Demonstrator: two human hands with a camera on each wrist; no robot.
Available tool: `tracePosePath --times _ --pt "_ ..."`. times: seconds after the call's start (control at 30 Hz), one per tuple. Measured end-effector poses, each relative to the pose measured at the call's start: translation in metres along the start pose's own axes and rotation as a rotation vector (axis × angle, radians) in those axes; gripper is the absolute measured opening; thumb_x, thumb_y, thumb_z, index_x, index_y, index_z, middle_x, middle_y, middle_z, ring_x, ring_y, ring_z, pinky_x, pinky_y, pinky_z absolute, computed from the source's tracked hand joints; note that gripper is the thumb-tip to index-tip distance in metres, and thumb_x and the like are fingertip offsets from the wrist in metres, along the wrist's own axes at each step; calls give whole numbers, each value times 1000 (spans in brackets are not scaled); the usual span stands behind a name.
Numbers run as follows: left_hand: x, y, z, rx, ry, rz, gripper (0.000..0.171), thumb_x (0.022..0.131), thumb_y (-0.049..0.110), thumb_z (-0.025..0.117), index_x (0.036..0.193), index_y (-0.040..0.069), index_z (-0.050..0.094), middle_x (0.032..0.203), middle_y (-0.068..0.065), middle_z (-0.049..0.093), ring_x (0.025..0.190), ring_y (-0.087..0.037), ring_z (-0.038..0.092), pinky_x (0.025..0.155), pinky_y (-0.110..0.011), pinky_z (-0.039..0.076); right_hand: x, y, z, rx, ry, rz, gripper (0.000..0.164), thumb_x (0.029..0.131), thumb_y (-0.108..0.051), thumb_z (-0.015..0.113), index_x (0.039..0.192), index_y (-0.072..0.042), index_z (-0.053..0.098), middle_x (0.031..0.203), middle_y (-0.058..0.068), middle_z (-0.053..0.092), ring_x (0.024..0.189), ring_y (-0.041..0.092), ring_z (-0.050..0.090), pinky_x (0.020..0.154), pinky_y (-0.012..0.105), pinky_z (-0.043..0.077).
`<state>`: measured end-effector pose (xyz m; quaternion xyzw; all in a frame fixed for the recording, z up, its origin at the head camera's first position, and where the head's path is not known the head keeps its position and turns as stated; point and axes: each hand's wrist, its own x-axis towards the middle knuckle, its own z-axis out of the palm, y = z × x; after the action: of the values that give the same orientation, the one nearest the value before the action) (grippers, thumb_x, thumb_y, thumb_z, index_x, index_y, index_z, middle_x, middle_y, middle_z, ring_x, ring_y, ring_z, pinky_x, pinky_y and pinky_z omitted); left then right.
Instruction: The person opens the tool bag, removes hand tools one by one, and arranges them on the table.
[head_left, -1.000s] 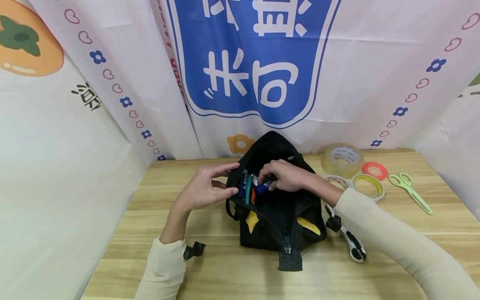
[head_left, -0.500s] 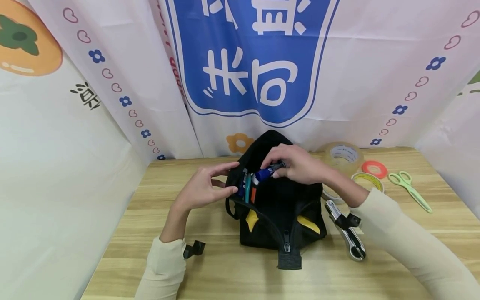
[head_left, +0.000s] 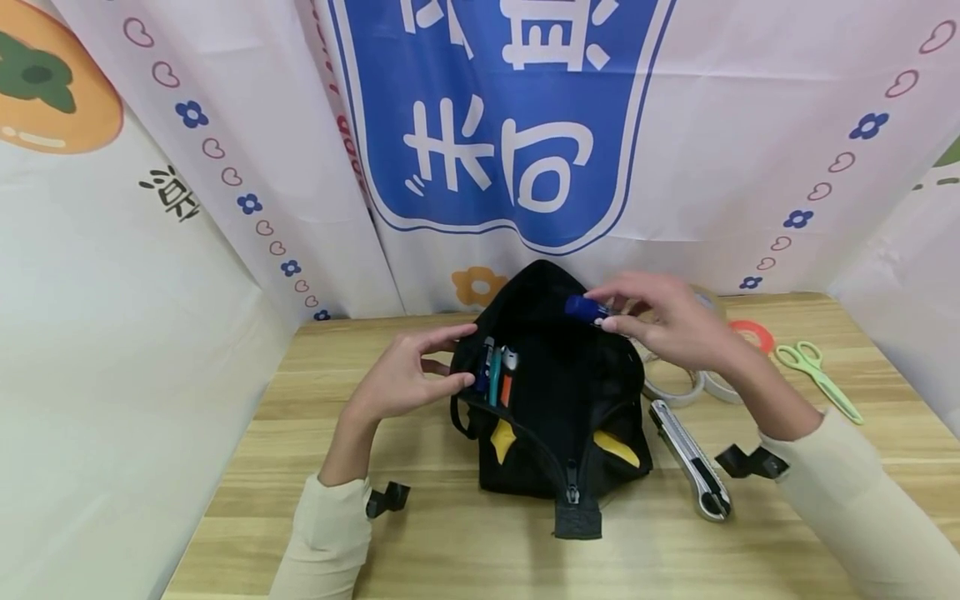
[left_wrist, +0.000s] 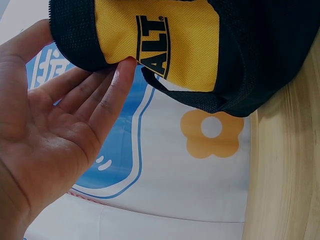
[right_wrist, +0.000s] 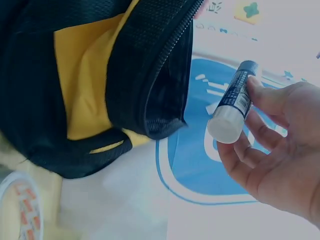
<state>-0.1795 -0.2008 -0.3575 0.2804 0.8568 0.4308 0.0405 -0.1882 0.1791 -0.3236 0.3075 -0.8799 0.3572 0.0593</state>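
Note:
A black tool bag (head_left: 525,471) with yellow panels stands unzipped on the table, its mouth gaping upward. My left hand (head_left: 408,375) holds the bag's left rim with thumb and fingers spread along it; the left wrist view has fingertips against the yellow panel (left_wrist: 195,45). Up at the right side of the mouth, my right hand (head_left: 675,325) pinches a glue stick (right_wrist: 235,102) with a blue cap (head_left: 583,309) between thumb and fingers. Inside the bag's left side stand a dark blue marker-like item (head_left: 485,362), a teal item (head_left: 495,375) and an orange-and-white item (head_left: 507,383).
Right of the bag lies a silver utility knife (head_left: 692,462). Behind it are several tape rolls, among them a red one (head_left: 752,333) and one (head_left: 671,393) partly hidden by my right arm. Light green scissors (head_left: 819,379) lie farther right. A printed cloth (head_left: 720,167) hangs behind the table.
My right hand has lifted the glue stick from among the items in the bag's left side and moved it up and right. The left hand stays on the rim.

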Motion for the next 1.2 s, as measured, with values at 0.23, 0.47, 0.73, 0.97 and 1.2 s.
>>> tracePosePath --times 0.23,0.47,0.73,0.97,1.2 --pt "0 1 0 -4 4 -2 62 93 14 83 151 9 62 151 -14 65 126 -35 69 97 -49 65 -33 10 -6 -28 58 79 31 102 -10 74 133 -10 74 113 3 75 93 10 64 81 21 62" --pt "0 1 0 -9 7 -8 62 94 13 82 151 8 62 151 -14 66 127 -36 69 97 -48 65 -67 29 -6 -59 71 186 31 100 -14 78 130 -7 75 108 3 76 91 2 63 71 22 61" --pt "1 0 0 -8 11 -4 61 94 13 82 151 7 62 151 -15 65 127 -36 69 96 -46 66 -97 44 -3 -62 20 329 32 100 -24 78 125 -4 75 111 8 76 89 7 71 64 25 60" --pt "1 -1 1 -8 9 -6 62 94 14 82 152 8 61 152 -14 64 127 -37 68 96 -48 66 -116 60 5 -46 8 439 35 99 -26 79 125 -3 74 105 7 80 85 4 70 62 25 57" --pt "0 -1 1 -5 5 -9 62 94 15 82 152 9 61 153 -14 64 128 -37 68 97 -48 65 -132 77 16 -37 -35 492 36 98 -23 80 124 1 73 102 6 79 81 4 68 63 24 56"
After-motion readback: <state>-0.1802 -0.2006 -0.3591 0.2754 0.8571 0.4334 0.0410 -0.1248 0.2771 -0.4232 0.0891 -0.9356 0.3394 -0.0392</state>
